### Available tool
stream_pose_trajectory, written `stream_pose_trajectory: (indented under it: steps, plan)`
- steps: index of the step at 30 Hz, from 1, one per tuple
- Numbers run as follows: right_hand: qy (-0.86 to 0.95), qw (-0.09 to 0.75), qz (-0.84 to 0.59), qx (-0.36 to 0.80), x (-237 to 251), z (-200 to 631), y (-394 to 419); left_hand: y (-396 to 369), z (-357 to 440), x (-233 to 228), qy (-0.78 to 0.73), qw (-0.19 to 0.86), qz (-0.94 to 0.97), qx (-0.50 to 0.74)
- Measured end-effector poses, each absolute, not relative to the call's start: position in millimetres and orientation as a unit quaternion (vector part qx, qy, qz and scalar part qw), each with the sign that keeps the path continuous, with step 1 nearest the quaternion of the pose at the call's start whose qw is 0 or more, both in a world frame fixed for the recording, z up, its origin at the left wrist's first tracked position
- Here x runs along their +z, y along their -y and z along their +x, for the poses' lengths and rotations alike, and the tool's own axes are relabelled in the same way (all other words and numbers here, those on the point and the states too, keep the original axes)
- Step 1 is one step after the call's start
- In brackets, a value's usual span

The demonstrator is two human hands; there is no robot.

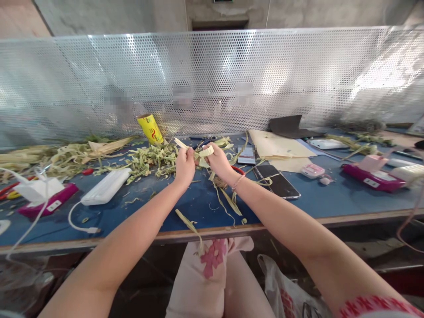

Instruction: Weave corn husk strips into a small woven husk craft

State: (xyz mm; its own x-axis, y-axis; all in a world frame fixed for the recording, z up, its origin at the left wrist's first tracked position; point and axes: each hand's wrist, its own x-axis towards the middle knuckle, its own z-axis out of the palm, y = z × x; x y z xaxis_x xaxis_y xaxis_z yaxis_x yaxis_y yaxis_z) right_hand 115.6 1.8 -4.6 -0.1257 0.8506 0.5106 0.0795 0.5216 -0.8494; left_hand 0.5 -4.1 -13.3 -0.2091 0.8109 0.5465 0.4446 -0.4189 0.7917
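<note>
Both my hands are raised over the blue table (145, 212), close together near its middle. My left hand (185, 167) is closed in a pinch on a pale corn husk strip (179, 143), whose end sticks up past the fingers. My right hand (218, 162) is curled round a looped piece of pale husk (207, 152). Whether the two pieces are one strip is hidden by the fingers. Under my right wrist lie loose husk shreds (232, 203). A heap of curled husk scraps (149, 161) lies left of my left hand.
A yellow tube (150, 129) stands tilted behind the scraps. Longer dry husks (89, 150) lie far left. A white power bank (106, 187), purple power strips (372, 176), a phone (278, 181) and beige card (278, 143) lie around. A perforated metal screen (212, 79) closes off the back.
</note>
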Motion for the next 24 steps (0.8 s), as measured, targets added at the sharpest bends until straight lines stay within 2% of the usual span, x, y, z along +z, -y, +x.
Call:
stream_pose_trajectory:
  steps: [6,13,19,24]
  plan:
    - [0.627,0.577,-0.337,0.401,-6.7,113.8,-7.0,11.3,5.3,-9.4,-0.524,0.14,0.588,0.6]
    - [0.639,0.582,-0.32,0.388,-3.3,113.4,-0.6,10.0,5.1,-10.2,-0.512,0.151,0.575,0.62]
    - [0.619,0.579,-0.297,0.44,-3.9,110.7,0.8,4.6,1.1,-11.8,-0.509,0.073,0.573,0.638]
    - [0.588,0.581,-0.28,0.488,-5.7,109.5,-3.5,8.5,2.6,-9.6,-0.473,0.078,0.596,0.644]
